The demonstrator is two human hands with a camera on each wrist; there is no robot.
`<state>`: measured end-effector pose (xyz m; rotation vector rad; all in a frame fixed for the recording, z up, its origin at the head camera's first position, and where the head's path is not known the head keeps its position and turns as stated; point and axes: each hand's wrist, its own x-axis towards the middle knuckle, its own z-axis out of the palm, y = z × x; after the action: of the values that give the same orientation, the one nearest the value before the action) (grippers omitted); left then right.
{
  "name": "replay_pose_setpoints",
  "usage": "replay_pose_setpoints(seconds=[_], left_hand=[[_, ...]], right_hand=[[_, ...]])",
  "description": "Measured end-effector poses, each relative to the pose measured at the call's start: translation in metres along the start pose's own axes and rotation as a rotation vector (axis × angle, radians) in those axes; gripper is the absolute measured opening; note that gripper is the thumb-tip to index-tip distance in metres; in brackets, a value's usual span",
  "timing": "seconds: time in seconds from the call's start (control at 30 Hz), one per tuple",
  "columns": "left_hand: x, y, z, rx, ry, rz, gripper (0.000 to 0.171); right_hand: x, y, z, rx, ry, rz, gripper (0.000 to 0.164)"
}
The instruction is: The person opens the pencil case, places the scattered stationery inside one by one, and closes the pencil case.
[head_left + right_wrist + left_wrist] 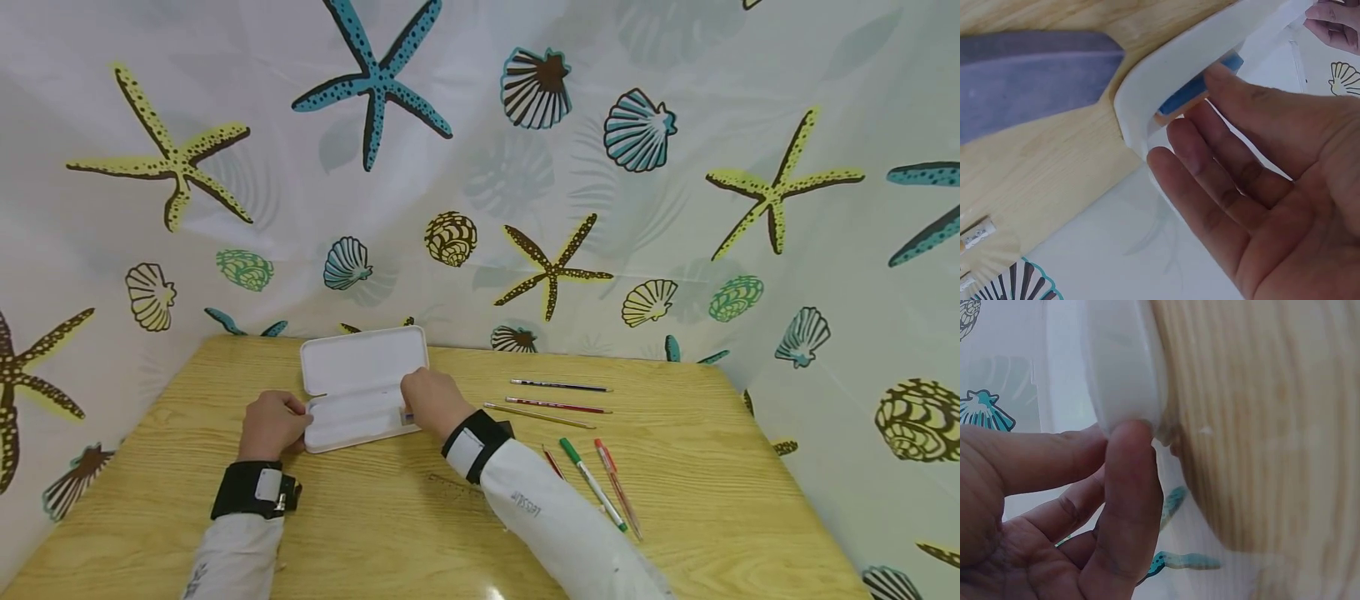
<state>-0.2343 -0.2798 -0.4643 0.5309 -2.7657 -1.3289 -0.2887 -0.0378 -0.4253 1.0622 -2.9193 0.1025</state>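
Note:
A white pencil case (352, 417) lies on the table with its lid (363, 360) folded back. My left hand (272, 425) pinches its left end; in the left wrist view thumb and finger grip the white rim (1124, 369). My right hand (435, 402) reaches into the case's right end. There, in the right wrist view, a blue and orange eraser (1186, 94) sits inside the wall, held between my thumb and fingers. The other fingers of the right hand (1260, 181) stretch along the case's edge. From the head view, my right hand mostly covers the eraser.
Right of the case lie a black pencil (562, 385), a red pencil (558, 406) and a yellowish pencil (540, 415). Nearer are a short red pencil (553, 462), a green pen (592, 483) and a red pen (618, 487). A clear ruler (456, 487) and a dark grey block (1041, 81) lie near the right wrist.

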Motion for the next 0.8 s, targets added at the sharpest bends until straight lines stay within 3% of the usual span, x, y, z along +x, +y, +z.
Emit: replay_pose_setpoints(seconds=[0.43,0.6,0.8], left_hand=[[0.001,0.000,-0.001,0.003,0.002,0.004,0.017],[0.000,0.001,0.000,0.013,-0.004,-0.015,0.017],[0.001,0.000,0.001,0.013,-0.002,-0.018,0.018]], right_hand=[[0.001,0.003,0.005,0.011,-0.050,0.016,0.007],[-0.004,0.006,-0.003,0.081,-0.066,0.035,0.012],[-0.021,0.010,-0.022,0.195,-0.020,0.068,0.018]])
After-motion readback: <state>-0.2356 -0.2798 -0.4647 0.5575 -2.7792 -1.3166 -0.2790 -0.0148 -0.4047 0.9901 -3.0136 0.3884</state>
